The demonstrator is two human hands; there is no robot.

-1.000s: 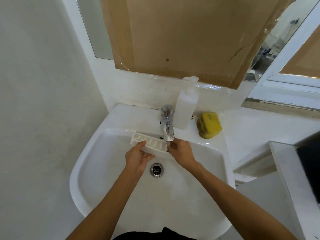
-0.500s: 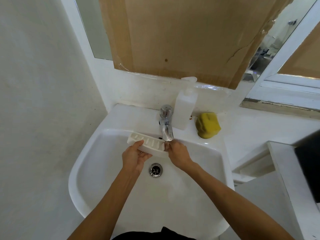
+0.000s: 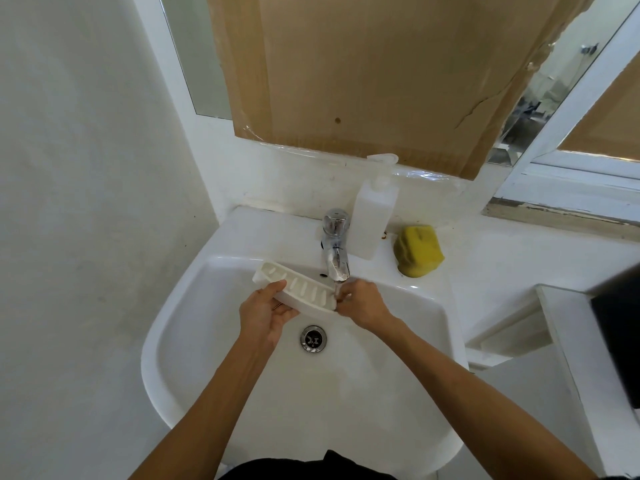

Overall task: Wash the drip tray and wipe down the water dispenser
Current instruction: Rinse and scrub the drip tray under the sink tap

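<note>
From the head view, the white slotted drip tray is held over the basin of the white sink, tilted so that its right end sits directly under the spout of the chrome tap. The left hand cradles the tray from below, thumb over the near rim and fingers curled under it, a firm grip near the middle. The right hand has its fingers curled at the tray's right end, just below the spout; they appear to pinch or rub that end, though the fingertips are too small to tell exactly. A thin stream seems to fall from the spout onto that end. The drain lies below and between the two hands.

On the sink's back ledge a white pump bottle stands just right of the tap, and a yellow sponge lies further right, apart from both hands. A brown cardboard sheet covers the mirror above. The water dispenser is not in view.

Judged from this, rinsing is under way. To do it well, keep the tray tilted towards the drain so dirty water runs off, slide it sideways under the stream so every slot is flushed, and use soap and the sponge on the ribs before a last rinse.
</note>
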